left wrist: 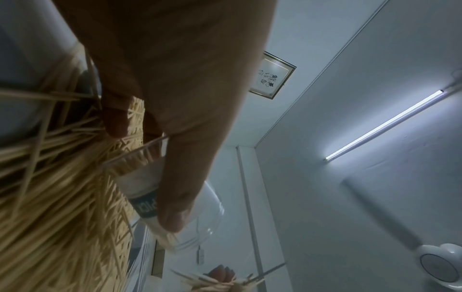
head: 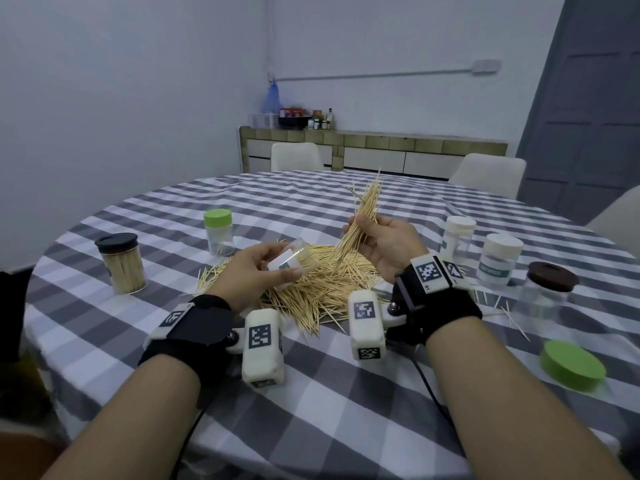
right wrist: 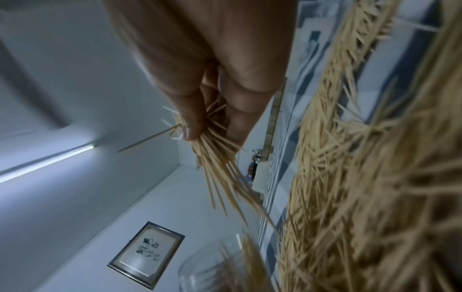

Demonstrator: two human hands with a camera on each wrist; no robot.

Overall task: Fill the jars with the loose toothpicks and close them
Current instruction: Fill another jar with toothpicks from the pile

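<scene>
Head view: checked tablecloth [head: 311, 393], perhaps kitchen.

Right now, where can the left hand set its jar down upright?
Bare checked cloth lies between the black-lidded full jar and the toothpick pile. More lies nearside, before the wrists. The right side is crowded: white-lidded jars, brown-lidded jar, loose green lid.

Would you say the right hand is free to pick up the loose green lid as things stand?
Probably not yet: the right hand is gripping a toothpick bundle. The green lid itself lies uncovered on the table by that forearm.
</scene>
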